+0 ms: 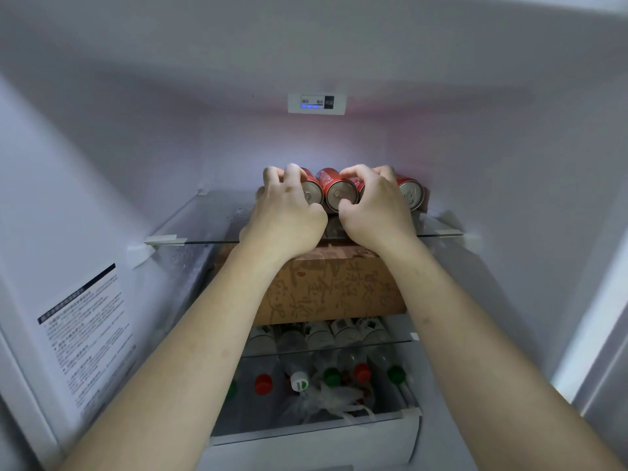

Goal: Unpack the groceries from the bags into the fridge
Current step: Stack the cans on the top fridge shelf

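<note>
Several red soda cans point(341, 192) lie on their sides in a row on the top glass shelf point(204, 229) of the open fridge, their silver ends toward me. My left hand point(289, 212) curls over the leftmost cans, fingers hooked on top of them. My right hand point(377, 209) grips the cans right of the middle one; one more can point(411, 195) shows past its knuckles. Both forearms reach in from below. More cans seem to lie under the row, but my hands hide them.
A brown cardboard box point(333, 290) with printed characters fills the shelf below. Under it, bottles with red, green and white caps point(299, 382) lie beside a clear plastic bag point(336, 399). A control panel point(316, 103) sits on the back wall. A label sticker point(85, 338) marks the left wall.
</note>
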### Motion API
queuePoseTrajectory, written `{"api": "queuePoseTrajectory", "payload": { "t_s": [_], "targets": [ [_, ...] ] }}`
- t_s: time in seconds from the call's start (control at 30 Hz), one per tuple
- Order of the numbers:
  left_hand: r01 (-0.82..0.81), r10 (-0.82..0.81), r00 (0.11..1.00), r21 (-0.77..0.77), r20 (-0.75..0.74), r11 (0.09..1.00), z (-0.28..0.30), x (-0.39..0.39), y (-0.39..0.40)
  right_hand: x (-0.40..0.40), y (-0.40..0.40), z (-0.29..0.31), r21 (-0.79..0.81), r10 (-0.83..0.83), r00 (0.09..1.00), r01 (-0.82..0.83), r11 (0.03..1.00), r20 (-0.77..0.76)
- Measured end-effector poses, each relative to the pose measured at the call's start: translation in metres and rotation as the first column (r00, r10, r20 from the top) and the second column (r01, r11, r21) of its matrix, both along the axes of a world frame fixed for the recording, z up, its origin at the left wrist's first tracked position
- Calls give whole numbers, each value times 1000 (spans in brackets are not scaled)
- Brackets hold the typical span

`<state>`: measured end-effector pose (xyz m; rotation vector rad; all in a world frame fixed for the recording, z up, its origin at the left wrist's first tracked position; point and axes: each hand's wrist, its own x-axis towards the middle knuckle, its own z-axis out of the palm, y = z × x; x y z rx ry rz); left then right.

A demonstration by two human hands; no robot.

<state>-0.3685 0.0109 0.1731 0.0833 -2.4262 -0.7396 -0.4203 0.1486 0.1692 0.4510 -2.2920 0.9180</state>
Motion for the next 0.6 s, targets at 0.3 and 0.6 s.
{"api": "queuePoseTrajectory", "payload": {
  "t_s": [0.3, 0.6],
  "targets": [
    [-10, 12, 998, -30, 57, 1000, 1, 2, 2, -3, -1, 1, 72, -17, 998, 13, 997, 55],
    [-8, 14, 983, -32, 185, 999, 7, 9, 3, -5, -2, 6, 204, -47, 983, 11, 979, 175]
  ]
}}
